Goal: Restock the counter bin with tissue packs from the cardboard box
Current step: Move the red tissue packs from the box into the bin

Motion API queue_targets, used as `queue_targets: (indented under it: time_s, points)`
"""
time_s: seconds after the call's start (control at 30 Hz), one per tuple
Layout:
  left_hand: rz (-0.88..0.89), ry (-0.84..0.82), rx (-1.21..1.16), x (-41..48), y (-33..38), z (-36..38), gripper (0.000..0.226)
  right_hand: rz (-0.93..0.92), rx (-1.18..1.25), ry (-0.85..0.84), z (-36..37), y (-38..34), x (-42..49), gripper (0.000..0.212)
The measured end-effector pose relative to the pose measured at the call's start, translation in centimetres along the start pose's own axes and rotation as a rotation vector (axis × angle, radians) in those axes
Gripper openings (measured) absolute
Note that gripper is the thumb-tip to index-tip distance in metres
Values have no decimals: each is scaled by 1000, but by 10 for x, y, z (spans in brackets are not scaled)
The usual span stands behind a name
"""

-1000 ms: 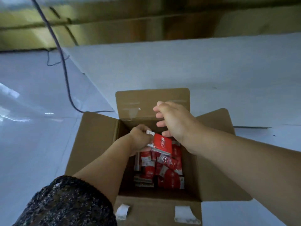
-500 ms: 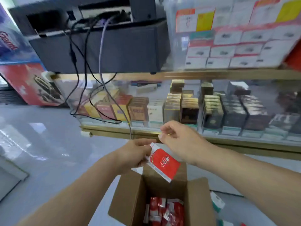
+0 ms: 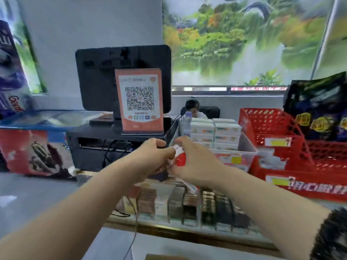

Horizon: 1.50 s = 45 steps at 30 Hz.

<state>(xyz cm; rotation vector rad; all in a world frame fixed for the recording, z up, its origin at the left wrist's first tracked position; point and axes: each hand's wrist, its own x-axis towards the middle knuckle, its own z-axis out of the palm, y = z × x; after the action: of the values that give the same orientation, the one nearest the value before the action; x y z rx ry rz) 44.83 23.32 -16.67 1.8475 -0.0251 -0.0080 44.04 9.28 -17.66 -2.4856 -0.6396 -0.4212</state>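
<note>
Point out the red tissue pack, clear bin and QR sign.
red tissue pack (image 3: 180, 158), head view, its red face.
clear bin (image 3: 247, 145), head view, right wall.
QR sign (image 3: 139, 99), head view, code middle.

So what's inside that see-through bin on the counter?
White packs sit stacked in rows inside the clear bin. Its front left part is covered by the right hand and the red pack it holds.
</note>
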Motion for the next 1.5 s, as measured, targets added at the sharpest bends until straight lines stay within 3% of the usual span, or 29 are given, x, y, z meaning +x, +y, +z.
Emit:
queue_targets:
  time_s: [0.13,0.27,0.47,0.67,0.93,1.2,1.4,1.5]
  points:
    - [79,-6,-1,9,42,1,63,53,-46,87,-33,8,19,65]
    - [209,18,-45,25,75,-14,61,227,-24,263,-74,31,59,58]
    - [259,15,-206,54,101,-35,13,488,64,357,-77,73,115,63]
    - [300,1,-211,83,102,-39,9,627,-51,188,-13,106,146,58]
    - [380,-32,-238,110,88,-39,8,771,-293,-165,42,132,179,84]
    - [362,-49,-209,119,72,-44,14,775,-520,-466,64,143,192,71]
    - [350,-51,-209,119,66,-44,15,738,-599,-490,68,147,191,72]
    - [334,-52,-219,118,61,-41,15,764,-528,-376,63,149,188,81]
